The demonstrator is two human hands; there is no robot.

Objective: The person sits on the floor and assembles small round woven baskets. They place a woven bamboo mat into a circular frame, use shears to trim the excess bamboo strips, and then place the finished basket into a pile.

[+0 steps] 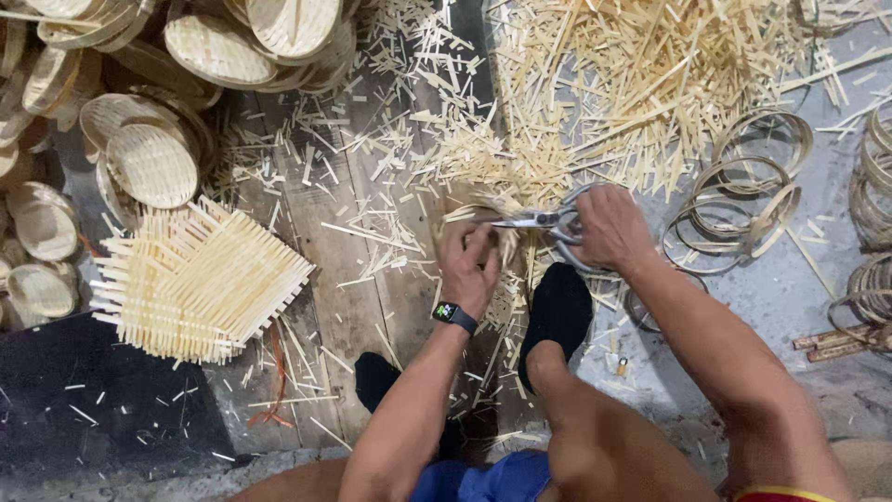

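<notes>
Here, the right hand (609, 228) is gripping the dark loop handles of a pair of metal scissors (537, 221), fingers wrapped shut around them. The blades are pointing left, narrow and bright, nearly closed. The left hand (469, 265) is pinching a small piece of woven bamboo (483, 206) against the blades; its fingers are clamped on it, and it is mostly hidden behind them. The piece is looking pale yellow, with frayed strip ends sticking out above the hand. A black wristwatch (454, 316) is sitting on the left wrist. The work is going on low over the floor (372, 270), just above a foot in a black sock (556, 316). Cut bamboo offcuts (641, 74) are lying heaped beyond the scissors. A square woven mat (200, 284) with untrimmed edges is lying well to the left, finished round baskets (153, 163) behind it. Bamboo hoops (748, 191) are lying near the right hand.
</notes>
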